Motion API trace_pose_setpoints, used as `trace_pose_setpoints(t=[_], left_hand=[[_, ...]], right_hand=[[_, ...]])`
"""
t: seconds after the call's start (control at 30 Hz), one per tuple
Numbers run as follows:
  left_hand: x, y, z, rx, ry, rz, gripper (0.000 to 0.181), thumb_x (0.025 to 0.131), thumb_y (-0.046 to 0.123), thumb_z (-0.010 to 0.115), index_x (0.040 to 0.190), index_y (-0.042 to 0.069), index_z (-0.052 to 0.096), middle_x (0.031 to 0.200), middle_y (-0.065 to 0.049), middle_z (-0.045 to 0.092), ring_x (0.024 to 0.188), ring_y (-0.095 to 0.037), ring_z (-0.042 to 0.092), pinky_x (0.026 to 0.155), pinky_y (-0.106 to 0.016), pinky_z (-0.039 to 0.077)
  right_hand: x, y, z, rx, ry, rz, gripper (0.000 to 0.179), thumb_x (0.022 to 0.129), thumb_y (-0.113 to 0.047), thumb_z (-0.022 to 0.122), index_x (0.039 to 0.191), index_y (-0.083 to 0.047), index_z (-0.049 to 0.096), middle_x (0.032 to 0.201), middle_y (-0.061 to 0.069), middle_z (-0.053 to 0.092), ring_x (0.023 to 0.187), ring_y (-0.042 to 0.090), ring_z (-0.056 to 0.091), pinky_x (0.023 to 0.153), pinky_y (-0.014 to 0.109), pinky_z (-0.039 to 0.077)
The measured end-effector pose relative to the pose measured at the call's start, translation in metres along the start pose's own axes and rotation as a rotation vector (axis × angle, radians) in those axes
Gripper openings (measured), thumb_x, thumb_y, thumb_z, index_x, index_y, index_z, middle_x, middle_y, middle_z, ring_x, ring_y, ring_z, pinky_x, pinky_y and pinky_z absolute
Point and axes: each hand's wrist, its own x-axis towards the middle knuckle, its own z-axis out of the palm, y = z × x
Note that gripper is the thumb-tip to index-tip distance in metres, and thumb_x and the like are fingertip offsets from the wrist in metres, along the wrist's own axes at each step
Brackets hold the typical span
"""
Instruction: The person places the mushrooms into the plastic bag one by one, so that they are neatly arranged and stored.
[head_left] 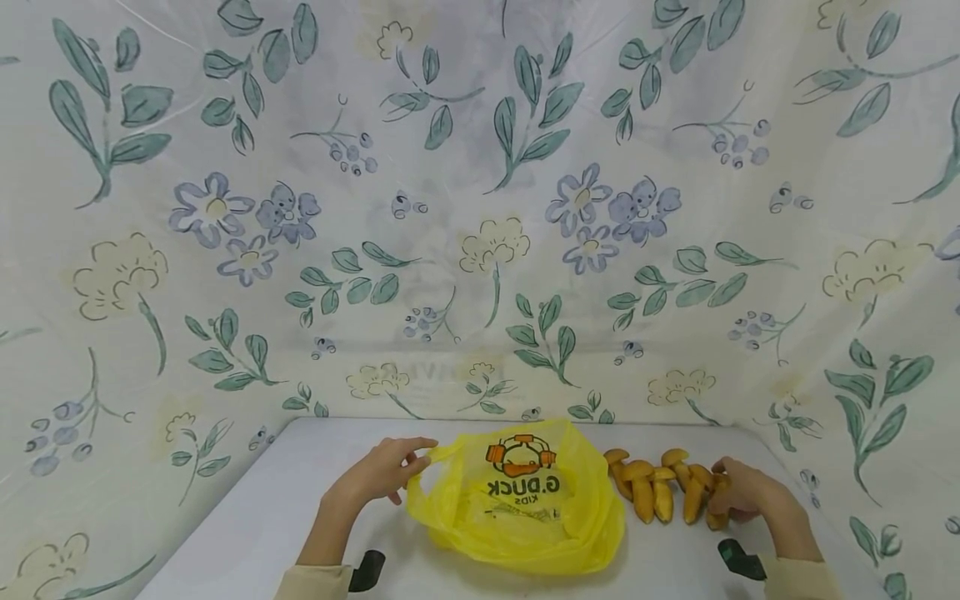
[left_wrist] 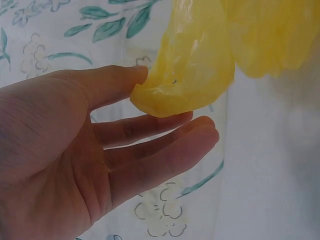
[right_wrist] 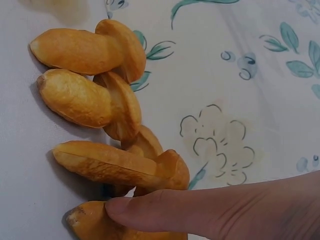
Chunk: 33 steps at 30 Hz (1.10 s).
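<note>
On the left, my left hand point(head_left: 379, 469) is at the handle of a yellow plastic bag point(head_left: 517, 533), which has a cartoon duck print and mirrored lettering. The left wrist view shows the handle's edge point(left_wrist: 185, 92) between thumb and index finger, with the other fingers loosely extended. At the right end of a row of orange-brown mushrooms point(head_left: 642, 497), my right hand point(head_left: 738, 489) grips the last mushroom point(right_wrist: 92, 220). The thumb lies across its stem in the right wrist view; the other fingers are hidden there.
Both things lie on a white table point(head_left: 255, 500). Behind it and along the sides hangs a white floral curtain point(head_left: 450, 183). Black wrist devices point(head_left: 740, 559) show by both beige sleeves point(head_left: 798, 579). The bag stands close against the left end of the mushroom row.
</note>
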Motion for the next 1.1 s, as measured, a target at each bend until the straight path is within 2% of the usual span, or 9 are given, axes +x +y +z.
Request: trace_pose_setpoints(t=[0.57,0.87,1.1], left_hand=[[0.001,-0.003,-0.0006,-0.003,-0.013,0.026,0.039,0.099,0.019,0.055,0.137,0.009,0.056,0.092,-0.011,0.064,0.051,-0.018,0.061,0.05,-0.034,0.056],[0.0057,-0.0019,-0.0018,0.018,0.047,0.073,0.036,0.099,0.017,0.055,0.135,0.01,0.057,0.088,-0.008,0.063,0.047,-0.017,0.06,0.049,-0.032,0.055],[0.0034,-0.0019,0.0007,0.014,0.038,0.066,0.036,0.099,0.015,0.055,0.134,0.008,0.058,0.091,-0.011,0.063,0.048,-0.017,0.059,0.049,-0.034,0.056]], right_hand=[[0.0006,0.0028,0.0007,0.032,0.017,0.024,0.071,0.08,-0.02,0.078,0.13,0.014,0.04,0.105,0.026,0.058,0.081,0.022,0.06,0.072,0.033,0.056],[0.0017,0.0046,-0.0025,0.043,0.045,-0.023,0.073,0.079,-0.02,0.079,0.128,0.016,0.04,0.111,0.031,0.056,0.081,0.021,0.061,0.074,0.036,0.057],[-0.0019,0.0033,0.0003,0.056,0.043,-0.016,0.073,0.079,-0.018,0.078,0.128,0.017,0.038,0.112,0.033,0.054,0.081,0.022,0.059,0.075,0.036,0.058]])
